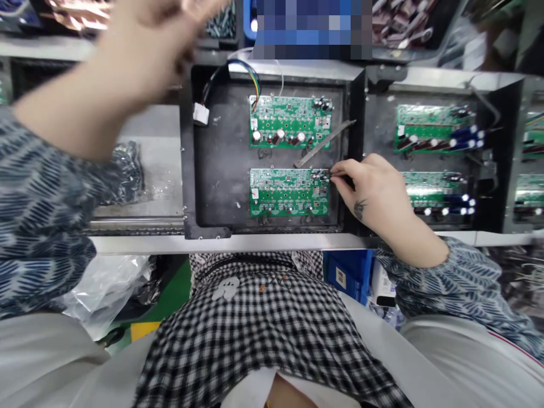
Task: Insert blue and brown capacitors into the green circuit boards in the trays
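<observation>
The right hand [376,190] rested at the right edge of the lower green circuit board [289,192], its fingertips [335,177] pinched narrowly together at the cluster of small capacitors [319,175] on the board's upper right corner; whether they gripped a part could not be determined. The board lay directly left of those fingers, long axis running left to right, in the black carrier tray [221,170]. The left hand [144,51] was raised and blurred, well apart, fingers indistinct. The right hand was plainly the nearer.

No text can be read; the circuit boards' [289,192] print is too small (blurred).
</observation>
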